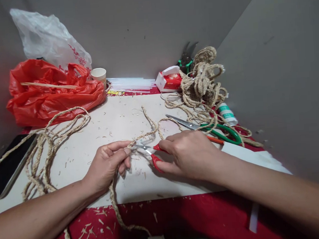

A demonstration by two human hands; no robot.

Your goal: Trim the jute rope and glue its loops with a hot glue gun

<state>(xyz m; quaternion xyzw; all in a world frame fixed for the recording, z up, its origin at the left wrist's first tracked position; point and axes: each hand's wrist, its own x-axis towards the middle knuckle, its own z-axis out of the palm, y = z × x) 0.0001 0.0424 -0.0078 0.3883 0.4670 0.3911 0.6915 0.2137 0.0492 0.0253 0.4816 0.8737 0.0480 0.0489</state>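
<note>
My left hand [108,165] pinches a braided straw rope [114,202] between thumb and fingers, over a pale board [153,185]. One length of the rope hangs below this hand across the red cloth; another runs on to the upper right. Red-handled scissors [154,160] are gripped by my right hand [189,154], fingers in the loops. Their blades are spread and the tips lie at the rope by my left fingertips. Whether they touch the rope I cannot tell. Larger green-handled scissors [226,133] rest just beyond my right hand.
Looped rope [45,153] and a phone [9,162] lie at left. Behind are a red plastic bag [54,94], a paper cup [99,74], clear sticks [131,84] and a red-white box [170,78]. Rope bundles [203,80] are heaped at right. Grey walls close the back and right.
</note>
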